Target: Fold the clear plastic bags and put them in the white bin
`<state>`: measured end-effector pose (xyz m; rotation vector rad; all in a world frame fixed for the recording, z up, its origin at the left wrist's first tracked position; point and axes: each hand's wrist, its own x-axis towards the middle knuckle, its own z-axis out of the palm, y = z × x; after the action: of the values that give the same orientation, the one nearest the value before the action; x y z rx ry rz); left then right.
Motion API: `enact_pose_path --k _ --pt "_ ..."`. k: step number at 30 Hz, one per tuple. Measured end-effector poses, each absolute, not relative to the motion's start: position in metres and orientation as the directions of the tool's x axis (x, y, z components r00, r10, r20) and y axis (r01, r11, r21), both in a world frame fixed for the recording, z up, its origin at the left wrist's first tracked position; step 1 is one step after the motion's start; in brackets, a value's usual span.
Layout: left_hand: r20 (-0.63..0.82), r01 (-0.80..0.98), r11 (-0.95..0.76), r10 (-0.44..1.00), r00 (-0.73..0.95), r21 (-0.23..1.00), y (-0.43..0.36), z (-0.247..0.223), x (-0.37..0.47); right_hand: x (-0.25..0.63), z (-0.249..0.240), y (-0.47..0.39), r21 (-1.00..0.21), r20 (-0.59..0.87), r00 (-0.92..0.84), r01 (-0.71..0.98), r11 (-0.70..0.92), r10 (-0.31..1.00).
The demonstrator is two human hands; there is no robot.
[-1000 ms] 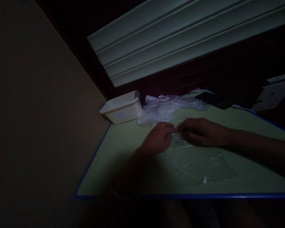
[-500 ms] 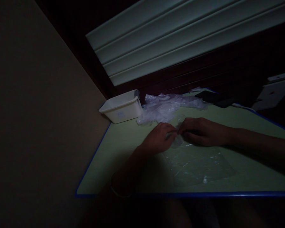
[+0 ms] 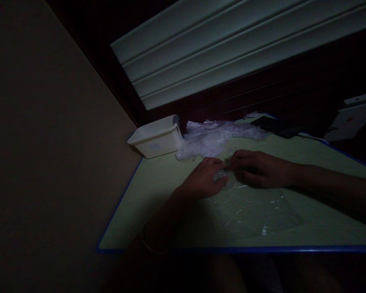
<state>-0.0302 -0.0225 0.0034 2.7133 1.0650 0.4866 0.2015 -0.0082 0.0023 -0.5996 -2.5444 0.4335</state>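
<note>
A clear plastic bag lies flat on the pale green table, its far edge running up under my hands. My left hand is at that edge, thumb and index finger slightly parted around a crumpled bit of clear film. Close against it, my right hand has its fingers curled and their tips on the same film. The dim light hides the exact fingertip contact. Beyond the hands spreads a heap of clear plastic bags.
A white plastic bin stands at the table's far left corner by the wall. Dark flat items lie at the far right. Blue edging borders the table. A white panel is at the right.
My left thumb has moved down, away from the index finger, showing more crumpled film between them. My right hand has barely shifted. The bag stays in place.
</note>
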Motion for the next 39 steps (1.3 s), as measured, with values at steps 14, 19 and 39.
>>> enact_pose_path --k 14,19,39 --pt "0.23 0.636 -0.724 0.689 0.688 0.267 -0.023 0.003 -0.032 0.214 -0.011 0.018 -0.3 0.465 -0.477 0.708 0.639 0.746" --pt "0.257 0.584 -0.765 0.642 0.722 0.271 -0.023 0.004 -0.031 0.211 -0.014 0.022 -0.247 0.399 -0.51 0.741 0.625 0.762" --pt "0.187 0.6 -0.766 0.64 0.745 0.231 -0.025 0.005 -0.03 0.2 0.003 0.016 -0.373 0.421 -0.369 0.762 0.529 0.829"
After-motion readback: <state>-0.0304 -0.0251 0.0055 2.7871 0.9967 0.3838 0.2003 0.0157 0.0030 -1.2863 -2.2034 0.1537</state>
